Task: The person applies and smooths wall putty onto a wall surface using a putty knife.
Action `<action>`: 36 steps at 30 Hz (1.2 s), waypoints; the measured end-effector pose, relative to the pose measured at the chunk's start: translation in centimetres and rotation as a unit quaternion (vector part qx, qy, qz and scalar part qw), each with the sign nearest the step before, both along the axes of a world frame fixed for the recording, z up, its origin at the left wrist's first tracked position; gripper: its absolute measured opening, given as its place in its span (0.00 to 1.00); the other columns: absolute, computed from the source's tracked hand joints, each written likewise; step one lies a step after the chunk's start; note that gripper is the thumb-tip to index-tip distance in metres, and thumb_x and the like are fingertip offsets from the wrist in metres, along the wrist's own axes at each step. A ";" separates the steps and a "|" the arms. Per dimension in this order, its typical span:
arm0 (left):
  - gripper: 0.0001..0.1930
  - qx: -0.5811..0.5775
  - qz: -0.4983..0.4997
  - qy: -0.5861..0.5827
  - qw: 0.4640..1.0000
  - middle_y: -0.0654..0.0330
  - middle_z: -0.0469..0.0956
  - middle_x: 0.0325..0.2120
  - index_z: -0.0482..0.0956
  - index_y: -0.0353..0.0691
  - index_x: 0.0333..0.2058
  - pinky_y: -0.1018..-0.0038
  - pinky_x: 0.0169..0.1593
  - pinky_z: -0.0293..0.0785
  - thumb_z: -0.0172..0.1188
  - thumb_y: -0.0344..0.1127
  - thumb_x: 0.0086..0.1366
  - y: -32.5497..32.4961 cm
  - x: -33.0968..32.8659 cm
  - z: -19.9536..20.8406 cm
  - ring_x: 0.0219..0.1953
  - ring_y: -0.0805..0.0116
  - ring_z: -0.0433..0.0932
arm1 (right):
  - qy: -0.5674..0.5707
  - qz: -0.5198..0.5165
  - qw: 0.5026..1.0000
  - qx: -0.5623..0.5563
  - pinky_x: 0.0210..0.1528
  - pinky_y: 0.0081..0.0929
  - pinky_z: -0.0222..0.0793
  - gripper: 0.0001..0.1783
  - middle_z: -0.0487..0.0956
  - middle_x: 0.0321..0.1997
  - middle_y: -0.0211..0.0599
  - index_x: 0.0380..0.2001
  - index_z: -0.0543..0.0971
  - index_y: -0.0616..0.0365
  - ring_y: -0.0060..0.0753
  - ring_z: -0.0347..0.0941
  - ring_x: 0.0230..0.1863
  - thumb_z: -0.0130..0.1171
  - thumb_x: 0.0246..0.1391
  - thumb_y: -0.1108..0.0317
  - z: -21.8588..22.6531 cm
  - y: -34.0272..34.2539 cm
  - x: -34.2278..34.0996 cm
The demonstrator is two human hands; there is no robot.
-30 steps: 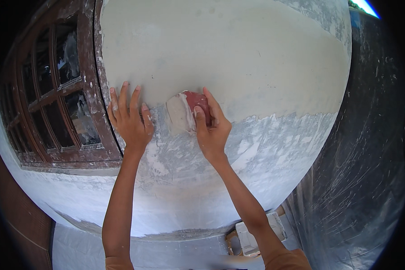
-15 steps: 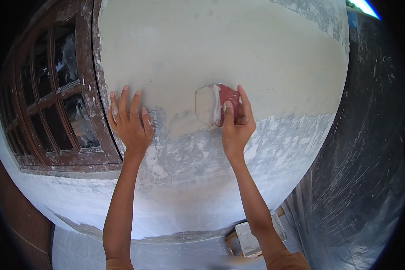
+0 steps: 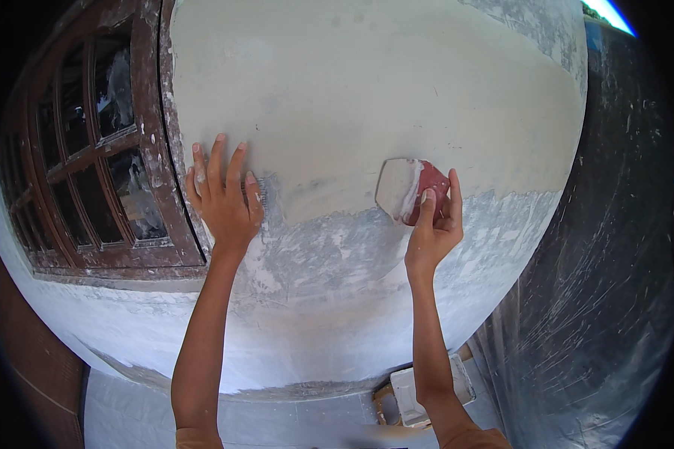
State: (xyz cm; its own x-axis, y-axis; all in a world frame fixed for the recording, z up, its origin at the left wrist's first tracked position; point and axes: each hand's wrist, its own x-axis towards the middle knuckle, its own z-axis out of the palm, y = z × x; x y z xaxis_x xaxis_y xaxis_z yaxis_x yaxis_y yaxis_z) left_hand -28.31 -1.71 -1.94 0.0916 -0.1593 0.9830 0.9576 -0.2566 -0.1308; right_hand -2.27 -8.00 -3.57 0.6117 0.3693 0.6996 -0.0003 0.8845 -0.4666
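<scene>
"Against the wall, what do your two hands do?"

"My left hand is lifted to it, the back of it toward me, with the fingers spread and their tips pointing up. My right hand has the scraper: I pinch its red part, the thumb lying on the near face and the forefinger reaching up along the right edge."

"Where exactly is the scraper?"

"It is to the right of my left hand, well apart from it, at the ragged lower border of the beige coat. Its upper part is in front of the beige, its lower part in front of the grey surface, which is streaky. The broad pale side points to the left, and a white smear runs between the pale and the red."

"Does its edge touch the wall?"

"That I cannot tell. Also I cannot tell how firmly my left palm presses."

"And what is around you?"

"On my left is the window, its brown wood spotted with white; my left hand is just beside it. Low on the right, a white tray is partly hidden by my right forearm. Beyond the right border of the wall hangs a dark sheet, shiny and creased."
</scene>
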 end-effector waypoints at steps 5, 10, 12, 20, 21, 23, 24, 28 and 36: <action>0.22 0.007 -0.005 0.002 1.000 0.55 0.63 0.64 0.67 0.44 0.60 0.53 0.66 0.43 0.46 0.37 0.68 0.2 0.4 0.2 0.69 0.48 0.52 | -0.175 0.012 0.984 0.020 0.46 0.19 0.72 0.23 0.81 0.44 0.43 0.59 0.71 0.62 0.22 0.77 0.44 0.55 0.60 0.75 0.4 1.3 -5.2; 0.22 0.014 0.002 -0.023 1.000 0.56 0.64 0.63 0.69 0.48 0.58 0.54 0.66 0.44 0.48 0.36 0.66 0.2 0.4 0.2 0.69 0.49 0.52 | -0.163 0.007 0.987 -0.003 0.44 0.18 0.71 0.23 0.81 0.45 0.42 0.59 0.72 0.63 0.20 0.76 0.42 0.56 0.60 0.75 0.9 2.4 -4.0; 0.22 0.014 -0.005 -0.016 1.000 0.55 0.65 0.63 0.69 0.48 0.58 0.54 0.66 0.44 0.48 0.36 0.66 -0.1 0.2 0.2 0.69 0.49 0.53 | -0.081 -0.020 0.996 -0.015 0.48 0.22 0.73 0.24 0.78 0.50 0.44 0.62 0.67 0.63 0.27 0.76 0.46 0.52 0.62 0.75 0.9 2.0 0.2; 0.21 0.012 -0.018 -0.012 1.000 0.56 0.65 0.63 0.70 0.48 0.58 0.54 0.66 0.45 0.48 0.37 0.66 0.7 0.2 -0.1 0.69 0.49 0.54 | -0.215 0.035 0.975 -0.033 0.43 0.18 0.71 0.21 0.83 0.39 0.39 0.57 0.74 0.61 0.20 0.77 0.40 0.56 0.60 0.74 -1.2 0.8 -6.1; 0.21 0.023 -0.012 -0.018 1.000 0.57 0.65 0.63 0.71 0.49 0.58 0.54 0.66 0.45 0.48 0.37 0.66 0.8 -0.1 0.0 0.69 0.49 0.54 | -0.271 -0.020 0.962 -0.016 0.44 0.19 0.71 0.21 0.83 0.39 0.41 0.57 0.74 0.61 0.20 0.76 0.41 0.55 0.60 0.75 -1.5 1.1 -7.1; 0.21 0.020 -0.014 -0.010 1.000 0.56 0.64 0.63 0.69 0.47 0.58 0.54 0.66 0.45 0.47 0.37 0.66 0.5 0.7 0.1 0.69 0.48 0.54 | -0.217 -0.037 0.976 0.002 0.45 0.20 0.72 0.21 0.82 0.41 0.42 0.58 0.73 0.61 0.22 0.77 0.43 0.55 0.61 0.74 -2.1 2.2 -5.2; 0.21 0.016 0.002 -0.003 1.000 0.55 0.63 0.63 0.68 0.44 0.59 0.53 0.65 0.45 0.46 0.37 0.67 0.0 0.3 0.2 0.69 0.48 0.53 | -0.163 -0.036 0.986 0.022 0.46 0.22 0.73 0.21 0.82 0.42 0.43 0.58 0.72 0.61 0.24 0.77 0.44 0.54 0.61 0.74 -1.9 2.4 -4.6; 0.21 -0.008 0.014 0.007 1.000 0.55 0.64 0.63 0.68 0.44 0.58 0.53 0.65 0.45 0.46 0.37 0.67 -0.2 0.3 0.0 0.69 0.48 0.54 | -0.002 -0.038 0.999 -0.007 0.49 0.27 0.77 0.24 0.77 0.50 0.47 0.63 0.64 0.62 0.32 0.78 0.47 0.50 0.64 0.73 -0.9 0.3 0.3; 0.21 0.009 0.012 -0.008 1.000 0.55 0.63 0.64 0.68 0.44 0.59 0.54 0.65 0.45 0.45 0.37 0.68 0.1 0.1 0.0 0.69 0.48 0.52 | -0.198 -0.003 0.980 -0.032 0.48 0.21 0.70 0.22 0.82 0.45 0.43 0.58 0.73 0.62 0.25 0.77 0.46 0.55 0.60 0.76 -3.5 1.6 -5.9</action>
State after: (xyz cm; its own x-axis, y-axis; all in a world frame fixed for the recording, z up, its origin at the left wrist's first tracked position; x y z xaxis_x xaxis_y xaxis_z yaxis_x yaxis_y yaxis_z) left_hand -28.18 -1.60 -1.92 0.0808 -0.1746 0.9813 0.9654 -0.2314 -0.1206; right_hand -8.13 -6.39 -7.08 0.2991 0.4167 0.8584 0.1978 0.8530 -0.4830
